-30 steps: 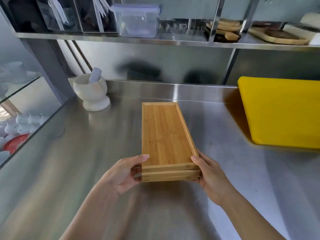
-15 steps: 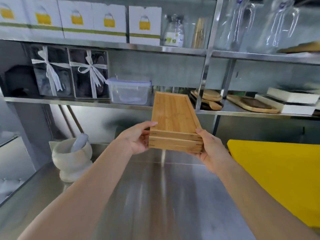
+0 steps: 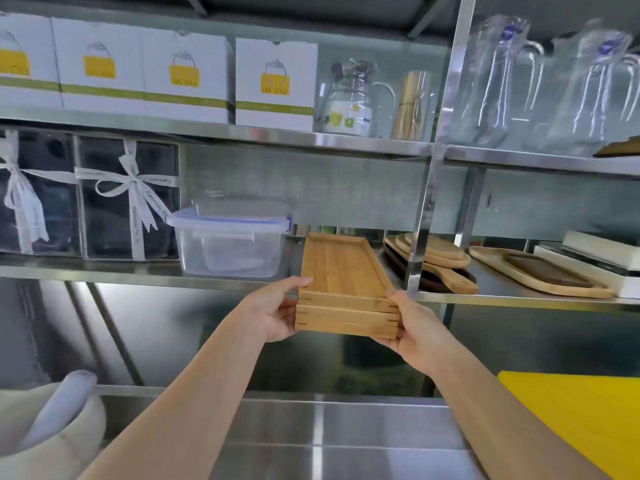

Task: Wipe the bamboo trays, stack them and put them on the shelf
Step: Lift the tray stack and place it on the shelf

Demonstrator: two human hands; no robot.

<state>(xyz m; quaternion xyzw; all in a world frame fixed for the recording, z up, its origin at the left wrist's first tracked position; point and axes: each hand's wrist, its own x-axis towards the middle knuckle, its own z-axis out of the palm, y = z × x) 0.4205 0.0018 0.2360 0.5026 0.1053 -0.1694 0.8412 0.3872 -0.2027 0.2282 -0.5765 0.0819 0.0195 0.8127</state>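
Raised to the shelf [image 3: 214, 271], stacked trays [image 3: 346, 289] sit between both hands' grip.

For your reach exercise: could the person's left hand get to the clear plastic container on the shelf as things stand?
Probably not yet. The left hand grips the stack of bamboo trays together with the right hand. The plastic container sits close by, unobstructed, once that hand lets go.
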